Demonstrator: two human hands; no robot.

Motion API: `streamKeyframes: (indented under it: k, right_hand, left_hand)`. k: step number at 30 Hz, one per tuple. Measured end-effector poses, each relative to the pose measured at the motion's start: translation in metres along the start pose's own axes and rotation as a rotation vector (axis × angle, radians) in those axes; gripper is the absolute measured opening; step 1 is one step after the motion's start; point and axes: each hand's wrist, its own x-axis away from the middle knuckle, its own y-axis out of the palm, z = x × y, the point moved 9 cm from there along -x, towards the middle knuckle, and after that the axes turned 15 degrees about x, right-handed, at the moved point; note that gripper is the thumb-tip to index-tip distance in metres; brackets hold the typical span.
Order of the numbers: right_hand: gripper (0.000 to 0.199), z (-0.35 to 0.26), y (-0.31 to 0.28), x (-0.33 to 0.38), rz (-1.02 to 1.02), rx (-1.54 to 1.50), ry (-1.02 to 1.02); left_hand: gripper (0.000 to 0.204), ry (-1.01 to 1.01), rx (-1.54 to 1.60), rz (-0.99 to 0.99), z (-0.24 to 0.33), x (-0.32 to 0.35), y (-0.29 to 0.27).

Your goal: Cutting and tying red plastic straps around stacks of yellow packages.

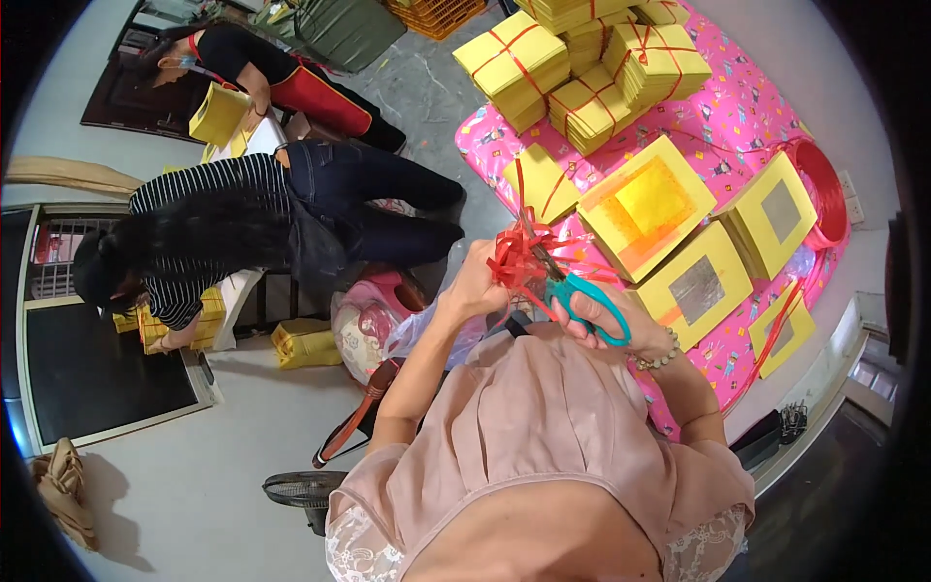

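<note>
My left hand point(477, 281) grips a bunch of red plastic ribbon strands point(514, 257) just in front of my chest. My right hand point(593, 315) holds teal-handled scissors point(572, 296), fingers through the loops, with the blades reaching into the ribbon bunch. Both hands hover over the near edge of a table covered with a pink patterned cloth point(737, 107). Right behind the ribbon lie flat yellow paper stacks point(648, 206), some with orange or silver squares in the middle.
Yellow paper bundles tied with red string point(582, 68) are piled at the table's far end. A red ribbon coil point(822, 194) sits at the right edge. To the left a person in a striped top point(208, 233) bends over yellow packs; another person point(257, 73) sits beyond.
</note>
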Motion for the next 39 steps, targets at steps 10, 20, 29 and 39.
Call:
streamKeyframes:
  k: [10, 20, 29, 39]
  right_hand:
    - [0.049, -0.001, -0.006, 0.002, -0.028, 0.007, -0.069]
    - [0.055, -0.02, 0.012, 0.025, -0.15, 0.112, -0.06]
    - [0.041, -0.012, 0.003, 0.015, -0.114, 0.211, -0.06]
    - [0.042, 0.002, -0.001, 0.007, -0.103, 0.199, -0.007]
  left_hand:
    - [0.022, 0.018, 0.007, -0.003, -0.004, 0.006, -0.003]
    - [0.022, 0.055, 0.008, 0.149, -0.011, 0.0, -0.014]
    - [0.027, -0.015, -0.089, 0.083, -0.013, 0.001, -0.011]
    - [0.022, 0.1, -0.171, 0.043, 0.001, 0.0, -0.005]
